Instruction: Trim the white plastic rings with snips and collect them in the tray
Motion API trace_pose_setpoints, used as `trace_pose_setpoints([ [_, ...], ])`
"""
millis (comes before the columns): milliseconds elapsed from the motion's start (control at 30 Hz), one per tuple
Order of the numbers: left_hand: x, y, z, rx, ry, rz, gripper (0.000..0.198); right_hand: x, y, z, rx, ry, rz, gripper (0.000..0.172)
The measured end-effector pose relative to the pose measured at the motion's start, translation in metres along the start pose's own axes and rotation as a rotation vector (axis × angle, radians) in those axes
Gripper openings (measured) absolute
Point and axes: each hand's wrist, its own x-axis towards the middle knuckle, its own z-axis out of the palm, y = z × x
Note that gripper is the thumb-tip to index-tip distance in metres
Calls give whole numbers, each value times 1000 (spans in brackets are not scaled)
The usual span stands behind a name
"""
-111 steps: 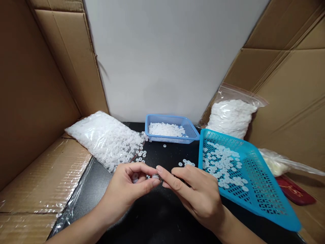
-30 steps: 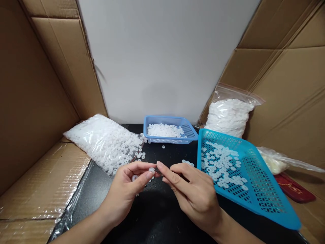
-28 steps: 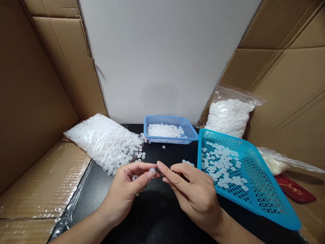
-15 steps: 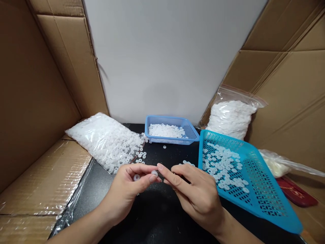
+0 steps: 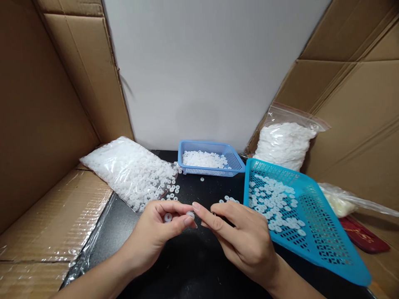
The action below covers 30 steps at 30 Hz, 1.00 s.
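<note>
Between the thumb and index fingertip of my left hand [image 5: 158, 228] is a small white plastic ring [image 5: 190, 215]. A second white ring [image 5: 168, 217] sits in the curl of that hand's fingers. My right hand [image 5: 241, 238] is closed just to the right, its index fingertip meeting the tip of my left index finger. A small brassy, dark bit [image 5: 213, 213] shows between its fingers; the rest is hidden and I cannot tell what it is. Beyond my right hand lie several loose white rings [image 5: 229, 199] on the black tabletop [image 5: 196, 265].
A clear bag of white rings [image 5: 131, 174] spills at the left. Rings also fill a blue basket [image 5: 212, 171] at the back and a turquoise basket [image 5: 330, 224] at right. Behind it stand a zip bag [image 5: 283, 143], a smaller bag [image 5: 338, 201] and a red object [image 5: 364, 236]. Cardboard walls flank everything.
My right hand has shifted slightly away from the ring in my left fingertips, and the ring shows a little more. The baskets and bags stay put.
</note>
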Motion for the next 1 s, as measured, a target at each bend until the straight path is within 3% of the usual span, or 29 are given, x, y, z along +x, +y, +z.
trace_pose_setpoints([
  [333,-1,0,-1,77,-19,-11,17,2,-1,0,-68,16,-35,38],
  [400,-1,1,0,103,-24,20,14,2,-2,5,36,35,68,39],
  [567,-2,7,2,158,-20,127,13,0,-1,15,419,142,519,27],
  [667,-3,10,2,219,-7,166,13,-1,-2,18,687,95,723,40],
  [800,-2,7,0,323,-17,210,15,3,-8,25,1061,-33,858,53],
  [900,-2,1,0,331,-28,236,16,7,-11,30,1223,-46,927,50],
  [1000,-1,-2,2,225,-21,165,21,8,-11,32,1351,-49,1006,46],
])
